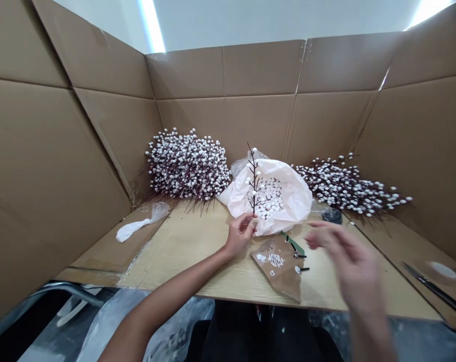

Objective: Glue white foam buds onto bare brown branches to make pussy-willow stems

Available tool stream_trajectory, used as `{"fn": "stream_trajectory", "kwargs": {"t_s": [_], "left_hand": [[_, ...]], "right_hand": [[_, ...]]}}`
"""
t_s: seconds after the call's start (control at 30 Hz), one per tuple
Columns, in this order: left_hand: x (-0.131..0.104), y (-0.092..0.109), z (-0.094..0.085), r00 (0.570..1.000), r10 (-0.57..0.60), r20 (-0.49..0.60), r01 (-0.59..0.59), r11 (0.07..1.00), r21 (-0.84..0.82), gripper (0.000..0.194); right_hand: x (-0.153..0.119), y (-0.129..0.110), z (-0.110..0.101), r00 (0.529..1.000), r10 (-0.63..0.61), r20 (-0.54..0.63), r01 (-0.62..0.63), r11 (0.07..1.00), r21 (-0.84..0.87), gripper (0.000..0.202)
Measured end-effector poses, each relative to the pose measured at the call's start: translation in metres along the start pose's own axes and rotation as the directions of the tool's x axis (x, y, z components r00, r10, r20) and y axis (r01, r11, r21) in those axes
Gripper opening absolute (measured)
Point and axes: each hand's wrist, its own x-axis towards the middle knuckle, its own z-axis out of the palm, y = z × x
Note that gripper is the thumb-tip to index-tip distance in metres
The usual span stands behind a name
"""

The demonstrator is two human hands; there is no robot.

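My left hand (241,234) is closed in a pinch around the lower end of a dark artificial berry stem (254,176). The stem stands upright and carries a few white berries along its twigs. Right behind it lies an open white plastic bag (293,193) with many loose white berries (271,198) inside. My right hand (344,251) is smeared by motion above the table, right of the bag, so its fingers do not show clearly. Between the hands sits a brown cardboard piece (278,276) with white glue-like smears, and a green strip (293,244) with small dark sticks lies at its edge.
White-berry branches are heaped at the back left (188,166) and back right (348,186). A knotted clear bag (141,223) of white material lies left. At the far right are a black-handled blade (435,289) and a tape roll (442,270). Cardboard walls (228,75) enclose the table.
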Motion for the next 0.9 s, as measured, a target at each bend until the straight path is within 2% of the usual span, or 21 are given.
{"fn": "stream_trajectory", "kwargs": {"t_s": [0.1, 0.17, 0.3, 0.43, 0.67, 0.83, 0.9], "left_hand": [[-0.003, 0.003, 0.0, 1.0, 0.009, 0.008, -0.009, 1.0, 0.0, 0.03], [-0.005, 0.004, 0.0, 1.0, 0.02, 0.017, -0.021, 1.0, 0.008, 0.029], [-0.006, 0.001, -0.002, 0.996, 0.086, 0.024, -0.088, 0.993, 0.08, 0.028], [-0.006, -0.002, -0.003, 0.985, 0.173, 0.025, -0.175, 0.973, 0.153, 0.027], [-0.007, 0.004, -0.003, 0.963, 0.241, 0.124, -0.266, 0.925, 0.27, 0.02], [0.0, 0.019, -0.008, 0.917, 0.295, 0.268, -0.364, 0.894, 0.263, 0.019], [0.01, 0.03, -0.012, 0.924, 0.286, 0.254, -0.343, 0.913, 0.22, 0.021]], "right_hand": [[0.006, 0.019, 0.049, 0.987, 0.091, 0.134, -0.098, 0.994, 0.044, 0.033], [0.01, 0.028, 0.074, 0.981, 0.093, 0.172, -0.099, 0.995, 0.027, 0.034], [0.016, 0.033, 0.098, 0.978, 0.042, 0.206, -0.053, 0.998, 0.046, 0.033], [0.017, 0.034, 0.106, 0.986, 0.059, 0.154, -0.079, 0.988, 0.133, 0.031], [0.021, 0.035, 0.106, 0.986, 0.137, 0.092, -0.153, 0.968, 0.196, 0.028], [0.024, 0.032, 0.095, 0.991, 0.136, -0.002, -0.135, 0.981, 0.139, 0.027], [0.024, 0.031, 0.091, 0.992, 0.121, -0.02, -0.117, 0.985, 0.127, 0.026]]}}
